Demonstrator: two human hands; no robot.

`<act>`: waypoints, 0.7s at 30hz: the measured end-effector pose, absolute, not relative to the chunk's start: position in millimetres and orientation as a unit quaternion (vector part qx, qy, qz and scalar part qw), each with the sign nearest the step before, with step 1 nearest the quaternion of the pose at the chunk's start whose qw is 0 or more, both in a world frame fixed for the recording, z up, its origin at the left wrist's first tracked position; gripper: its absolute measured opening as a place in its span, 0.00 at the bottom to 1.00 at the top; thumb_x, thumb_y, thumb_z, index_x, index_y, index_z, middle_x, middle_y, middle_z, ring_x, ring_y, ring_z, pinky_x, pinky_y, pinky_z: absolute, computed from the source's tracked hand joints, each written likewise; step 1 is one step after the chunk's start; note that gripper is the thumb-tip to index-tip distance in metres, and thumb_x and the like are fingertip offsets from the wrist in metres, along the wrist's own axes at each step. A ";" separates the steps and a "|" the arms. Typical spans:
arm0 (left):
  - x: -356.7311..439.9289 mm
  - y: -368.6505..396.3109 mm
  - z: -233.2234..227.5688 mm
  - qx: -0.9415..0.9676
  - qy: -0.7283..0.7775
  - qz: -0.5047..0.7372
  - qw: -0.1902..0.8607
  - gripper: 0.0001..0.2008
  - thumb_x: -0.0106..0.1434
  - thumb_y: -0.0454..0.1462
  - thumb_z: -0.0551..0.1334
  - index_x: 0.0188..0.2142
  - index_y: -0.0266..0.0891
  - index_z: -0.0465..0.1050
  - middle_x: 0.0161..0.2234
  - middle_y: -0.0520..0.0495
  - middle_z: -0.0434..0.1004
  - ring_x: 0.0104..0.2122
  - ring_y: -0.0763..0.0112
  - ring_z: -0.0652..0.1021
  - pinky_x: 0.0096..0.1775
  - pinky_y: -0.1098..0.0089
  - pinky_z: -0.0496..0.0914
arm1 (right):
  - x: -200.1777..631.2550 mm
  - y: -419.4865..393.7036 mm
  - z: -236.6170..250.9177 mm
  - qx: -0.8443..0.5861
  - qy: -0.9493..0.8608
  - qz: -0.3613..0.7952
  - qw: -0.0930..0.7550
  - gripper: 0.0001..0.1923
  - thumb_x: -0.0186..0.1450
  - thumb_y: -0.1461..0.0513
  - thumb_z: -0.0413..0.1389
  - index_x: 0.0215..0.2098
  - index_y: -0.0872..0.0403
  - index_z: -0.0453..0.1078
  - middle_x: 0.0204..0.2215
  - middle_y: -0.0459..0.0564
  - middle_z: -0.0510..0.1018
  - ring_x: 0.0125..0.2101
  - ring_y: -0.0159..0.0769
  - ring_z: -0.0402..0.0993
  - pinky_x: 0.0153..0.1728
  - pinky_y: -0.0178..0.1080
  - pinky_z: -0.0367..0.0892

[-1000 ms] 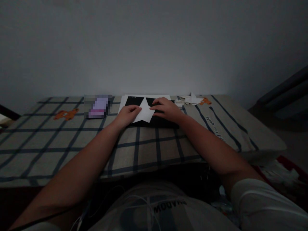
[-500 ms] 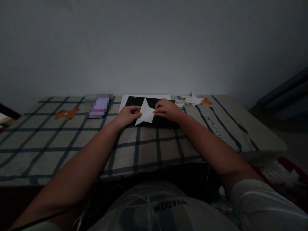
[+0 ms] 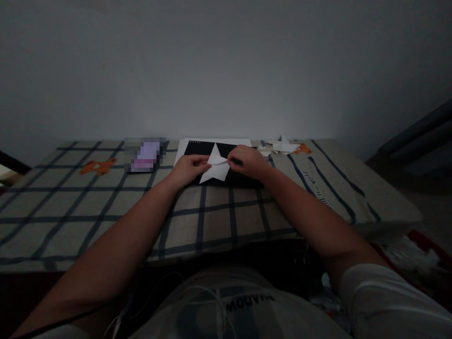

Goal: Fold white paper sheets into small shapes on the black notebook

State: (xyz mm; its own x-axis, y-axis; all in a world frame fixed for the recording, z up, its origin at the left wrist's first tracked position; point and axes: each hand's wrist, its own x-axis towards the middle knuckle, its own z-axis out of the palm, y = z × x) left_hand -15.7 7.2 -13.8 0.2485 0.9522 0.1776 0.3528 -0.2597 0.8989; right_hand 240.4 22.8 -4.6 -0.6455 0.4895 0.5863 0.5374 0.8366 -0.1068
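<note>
The person wears a pale short-sleeved T-shirt (image 3: 243,306) with dark block lettering across the chest, seen upside down from above. Both forearms are bare, and the pale short sleeve (image 3: 384,301) ends above the right elbow. A thin white cable (image 3: 215,301) loops over the shirt front.

Left hand (image 3: 189,168), right hand (image 3: 248,161) pinch white paper star (image 3: 215,168)

near cloth (image 3: 212,216): open | phone (image 3: 144,155) left | paper scraps (image 3: 280,147) right
</note>
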 end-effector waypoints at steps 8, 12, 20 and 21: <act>-14.6 8.6 -16.5 0.701 0.482 0.391 0.352 0.23 0.57 0.44 0.70 0.50 0.36 0.83 0.46 0.41 0.85 0.43 0.56 0.83 0.50 0.58 0.75 | 233.1 13.6 -1.5 -0.309 -0.920 -0.074 0.229 0.10 0.68 0.63 0.55 0.45 0.56 0.75 0.42 0.56 0.80 0.44 0.44 0.71 0.42 0.42 0.61; -14.1 9.2 -15.6 0.696 0.494 0.393 0.342 0.20 0.58 0.41 0.70 0.49 0.36 0.83 0.44 0.41 0.86 0.42 0.58 0.83 0.50 0.59 0.76 | 230.4 9.7 1.3 -0.314 -0.925 -0.087 0.196 0.15 0.67 0.65 0.57 0.52 0.56 0.75 0.48 0.58 0.79 0.47 0.45 0.70 0.42 0.42 0.61; -11.5 6.4 -16.6 0.721 0.468 0.378 0.343 0.23 0.57 0.43 0.69 0.51 0.36 0.82 0.45 0.43 0.86 0.41 0.60 0.82 0.47 0.62 0.76 | 226.6 10.6 -0.6 -0.318 -0.916 -0.132 0.207 0.10 0.70 0.65 0.55 0.43 0.56 0.79 0.45 0.58 0.80 0.44 0.44 0.70 0.38 0.42 0.59; -10.9 5.8 -17.0 0.727 0.462 0.378 0.341 0.24 0.57 0.44 0.68 0.51 0.36 0.82 0.44 0.43 0.86 0.40 0.61 0.82 0.45 0.63 0.76 | 226.2 10.5 -0.8 -0.317 -0.915 -0.138 0.208 0.10 0.71 0.64 0.55 0.42 0.56 0.79 0.44 0.58 0.81 0.43 0.44 0.70 0.37 0.42 0.59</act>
State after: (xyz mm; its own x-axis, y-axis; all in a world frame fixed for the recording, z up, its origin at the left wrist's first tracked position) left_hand -10.9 5.8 -17.0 0.2882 0.9283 0.2348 0.4132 -0.3417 0.8441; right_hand 226.2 10.5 -0.8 -0.7118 0.5234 0.4683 0.6381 0.7606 0.1199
